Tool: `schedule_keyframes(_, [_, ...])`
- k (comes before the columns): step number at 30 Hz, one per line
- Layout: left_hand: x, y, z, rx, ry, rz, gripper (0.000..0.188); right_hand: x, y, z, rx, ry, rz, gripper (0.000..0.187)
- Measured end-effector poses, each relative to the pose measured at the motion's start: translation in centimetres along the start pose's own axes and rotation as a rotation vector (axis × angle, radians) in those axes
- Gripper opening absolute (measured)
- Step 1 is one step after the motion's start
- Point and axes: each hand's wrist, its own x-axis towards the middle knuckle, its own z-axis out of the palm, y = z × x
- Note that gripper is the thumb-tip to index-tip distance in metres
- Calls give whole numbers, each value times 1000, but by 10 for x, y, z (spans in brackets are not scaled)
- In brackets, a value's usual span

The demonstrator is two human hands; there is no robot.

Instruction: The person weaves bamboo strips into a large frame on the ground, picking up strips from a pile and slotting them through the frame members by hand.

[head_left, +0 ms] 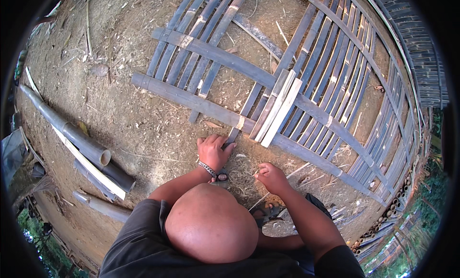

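A woven lattice of dark split-bamboo slats lies on the dirt, held by long cross bars. My left hand, a metal bracelet on its wrist, is curled over the near end of one dark slat that sticks out below the lower cross bar. To its right, my right hand is closed, pinching a thin pale bamboo strip just above the ground. A bundle of pale fresh slats lies across the lattice just beyond both hands. My bare knee fills the lower middle.
Thick bamboo poles and a pale split length lie on the left. A sandalled foot rests under my right arm. More bamboo panels stand at the right, and cut pole ends are stacked at the lower right. Chips litter the dirt.
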Motion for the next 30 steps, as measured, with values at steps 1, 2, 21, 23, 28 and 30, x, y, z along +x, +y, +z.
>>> schedule_keyframes(1, [0, 0, 0, 4, -3, -3, 29, -1, -2, 0, 3, 1, 2, 53])
schedule_keyframes(2, [-1, 0, 0, 6, 0, -2, 29, -2, -5, -1, 6, 4, 3, 53])
schedule_keyframes(21, [-1, 1, 3, 4, 13, -36, 27, -1, -5, 0, 5, -5, -1, 50])
schedule_keyframes(23, [0, 2, 3, 2, 11, -33, 27, -1, -5, -1, 19, -9, 0, 50])
schedule_keyframes(28, [0, 1, 4, -3, 22, -22, 27, -1, -5, -2, 10, -8, -1, 50])
schedule_keyframes(30, [0, 2, 3, 3, 17, -26, 27, -2, -8, -4, 4, -11, 1, 50])
